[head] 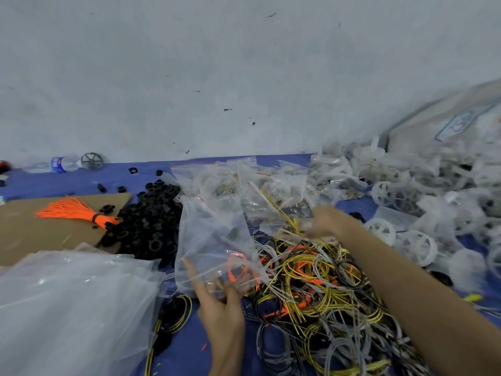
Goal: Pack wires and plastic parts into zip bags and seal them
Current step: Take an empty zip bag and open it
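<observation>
My left hand [222,302] holds up a clear zip bag [214,240] by its lower edge, thumb and fingers pinching the plastic; an orange wire and a dark part show inside it. My right hand [328,222] reaches forward over the wire pile [320,283], blurred by motion, near yellow wires [284,213] and filled zip bags [244,183]. Whether it holds anything is unclear. The pile is a tangle of yellow, orange, grey and black wires on the blue cloth.
A heap of black plastic rings [151,221] lies left of the bag. An orange wire bundle [78,213] rests on cardboard [32,229]. White plastic wheels [412,240] crowd the right. A stack of empty clear bags [67,308] sits lower left; a water bottle [63,164] lies by the wall.
</observation>
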`<state>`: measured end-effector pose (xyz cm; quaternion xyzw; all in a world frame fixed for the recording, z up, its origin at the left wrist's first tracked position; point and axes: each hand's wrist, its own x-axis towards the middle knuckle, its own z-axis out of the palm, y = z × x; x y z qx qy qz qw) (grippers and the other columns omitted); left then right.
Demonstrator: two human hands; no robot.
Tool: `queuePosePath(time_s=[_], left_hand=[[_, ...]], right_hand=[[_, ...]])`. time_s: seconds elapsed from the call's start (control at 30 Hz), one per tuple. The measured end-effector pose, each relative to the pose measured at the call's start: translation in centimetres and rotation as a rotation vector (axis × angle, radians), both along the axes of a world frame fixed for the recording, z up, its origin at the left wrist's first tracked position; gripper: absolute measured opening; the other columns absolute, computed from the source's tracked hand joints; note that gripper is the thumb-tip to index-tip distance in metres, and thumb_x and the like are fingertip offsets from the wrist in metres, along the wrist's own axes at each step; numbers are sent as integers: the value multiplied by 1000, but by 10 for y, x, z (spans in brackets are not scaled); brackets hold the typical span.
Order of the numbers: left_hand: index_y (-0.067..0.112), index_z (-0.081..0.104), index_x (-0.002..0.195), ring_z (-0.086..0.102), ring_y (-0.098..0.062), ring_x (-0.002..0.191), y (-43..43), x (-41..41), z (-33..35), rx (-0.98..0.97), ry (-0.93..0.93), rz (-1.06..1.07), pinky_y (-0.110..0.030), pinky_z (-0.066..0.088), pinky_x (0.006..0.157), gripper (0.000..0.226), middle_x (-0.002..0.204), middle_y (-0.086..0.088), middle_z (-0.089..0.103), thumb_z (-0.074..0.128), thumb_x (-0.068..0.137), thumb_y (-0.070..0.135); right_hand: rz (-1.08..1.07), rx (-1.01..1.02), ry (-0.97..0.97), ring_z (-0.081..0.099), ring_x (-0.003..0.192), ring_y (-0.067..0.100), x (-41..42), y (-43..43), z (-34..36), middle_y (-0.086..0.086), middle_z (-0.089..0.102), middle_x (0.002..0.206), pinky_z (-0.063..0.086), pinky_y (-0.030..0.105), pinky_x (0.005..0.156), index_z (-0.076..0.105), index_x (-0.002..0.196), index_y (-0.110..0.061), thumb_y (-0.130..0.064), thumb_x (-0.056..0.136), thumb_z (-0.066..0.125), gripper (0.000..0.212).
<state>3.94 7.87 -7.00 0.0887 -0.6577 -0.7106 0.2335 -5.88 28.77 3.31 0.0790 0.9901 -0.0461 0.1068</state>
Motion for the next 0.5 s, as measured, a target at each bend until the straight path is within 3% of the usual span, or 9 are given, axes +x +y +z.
queuePosePath(time_s=[0.03, 0.1, 0.23, 0.3, 0.37, 0.43, 0.5], left_hand=[[65, 7, 139, 67, 2, 64, -4, 2, -5, 17, -2, 1, -28, 57, 60, 92, 83, 38, 64, 54, 93, 1], [66, 10, 138, 71, -5, 72, -6, 9, -9, 40, 4, -30, -42, 59, 71, 93, 92, 26, 66, 54, 92, -2], [63, 11, 140, 72, -11, 78, -5, 2, -13, 50, 58, -26, -48, 57, 78, 91, 93, 29, 67, 55, 93, -1], [63, 11, 140, 72, -7, 78, -5, 3, -12, 31, 31, -13, -49, 56, 80, 91, 94, 28, 67, 54, 93, -2], [64, 11, 140, 71, -6, 75, -6, 2, -14, 11, 34, -8, -48, 56, 80, 93, 90, 27, 69, 54, 92, -4], [64, 10, 139, 69, -3, 67, -5, 2, -14, 23, 27, -27, -48, 56, 76, 93, 86, 30, 68, 54, 92, -3], [65, 10, 139, 67, -3, 64, -4, 1, -15, 19, 26, -17, -49, 56, 74, 94, 83, 30, 67, 55, 92, -2]], right_hand=[[-19, 29, -56, 57, 74, 20, -4, 13, -11, 7, 56, 86, 45, 27, 61, 54, 89, -8, -18, 88, 58, 12], [-44, 8, 18, 48, 60, 21, -8, 28, -21, 8, 49, 72, 36, 26, 52, 48, 74, -6, -9, 89, 51, 15], [-153, -345, 293, 50, 65, 24, -12, 40, -5, 15, 54, 69, 36, 28, 57, 59, 71, 0, -6, 85, 53, 17], [-214, -641, 443, 46, 68, 22, -8, 36, 10, 14, 51, 68, 34, 27, 57, 57, 68, -1, -6, 86, 52, 20], [-356, -1117, 545, 47, 72, 23, 0, 30, 32, 8, 50, 71, 44, 33, 62, 55, 66, -12, -12, 88, 52, 22], [-407, -1504, 449, 49, 74, 26, 11, 24, 53, 7, 47, 79, 51, 44, 61, 49, 67, -18, -19, 90, 51, 23], [-269, -1749, 211, 58, 81, 34, 22, 20, 69, 10, 55, 87, 54, 55, 62, 47, 73, -18, -24, 90, 47, 18]])
